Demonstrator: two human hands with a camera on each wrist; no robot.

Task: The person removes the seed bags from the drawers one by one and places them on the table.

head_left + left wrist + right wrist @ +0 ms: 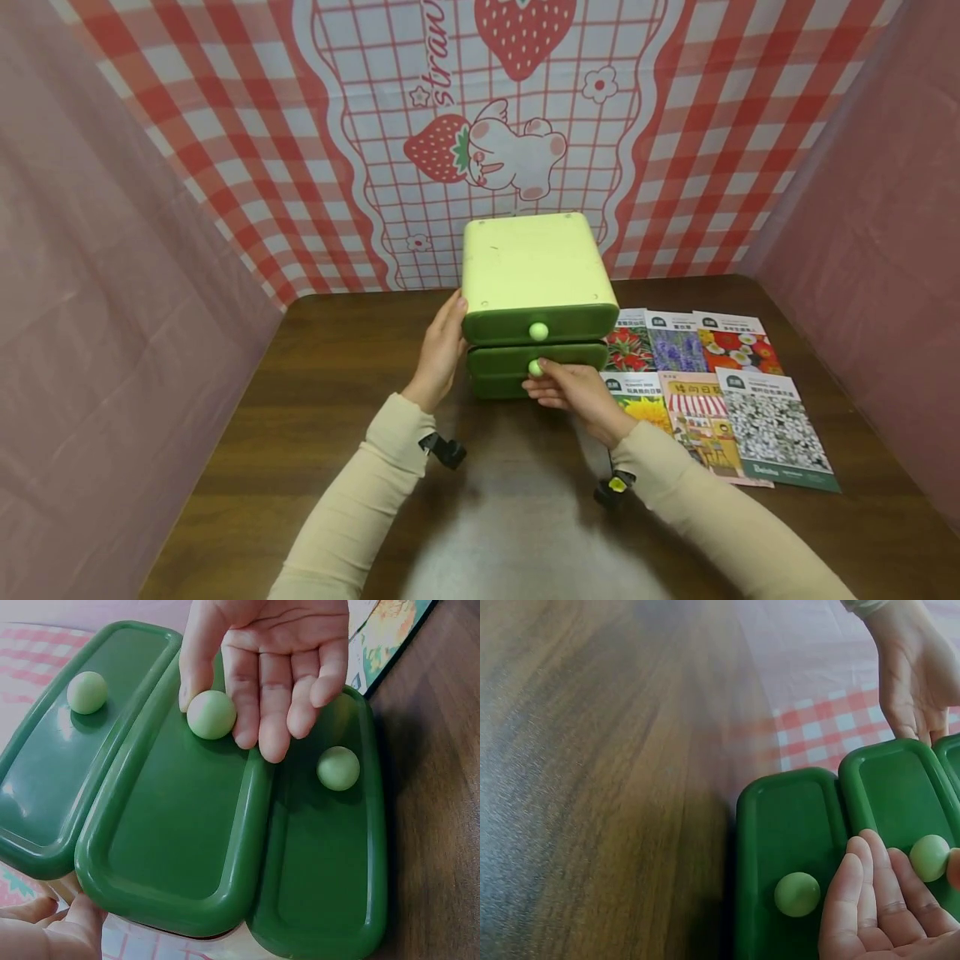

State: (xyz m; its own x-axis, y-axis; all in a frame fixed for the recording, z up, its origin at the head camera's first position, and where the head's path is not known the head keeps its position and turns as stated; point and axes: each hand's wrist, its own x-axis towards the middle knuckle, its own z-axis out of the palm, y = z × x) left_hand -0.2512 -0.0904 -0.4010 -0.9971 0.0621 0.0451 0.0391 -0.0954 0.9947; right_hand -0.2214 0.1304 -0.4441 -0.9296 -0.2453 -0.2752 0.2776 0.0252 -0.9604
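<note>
A small cabinet [536, 258] with a pale yellow-green body and three dark green drawers stands near the back of the table. Each drawer front has a round light green knob. My right hand [573, 396] pinches the middle drawer's knob [211, 715] between thumb and index finger, its other fingers extended below. The middle drawer [169, 817] juts slightly ahead of the top drawer [90, 742] in the left wrist view. Against the cabinet's left side rests my left hand [438, 350], fingers fairly straight. The bottom drawer [787, 825] has its knob [796, 894] beside my right fingers.
Several flower seed packets [780, 425] and a card with a shop drawing [701, 417] lie to the cabinet's right on the brown wooden table [315, 400]. Behind hangs a red checked strawberry cloth [285, 150]. Pink curtains [97, 292] border both sides.
</note>
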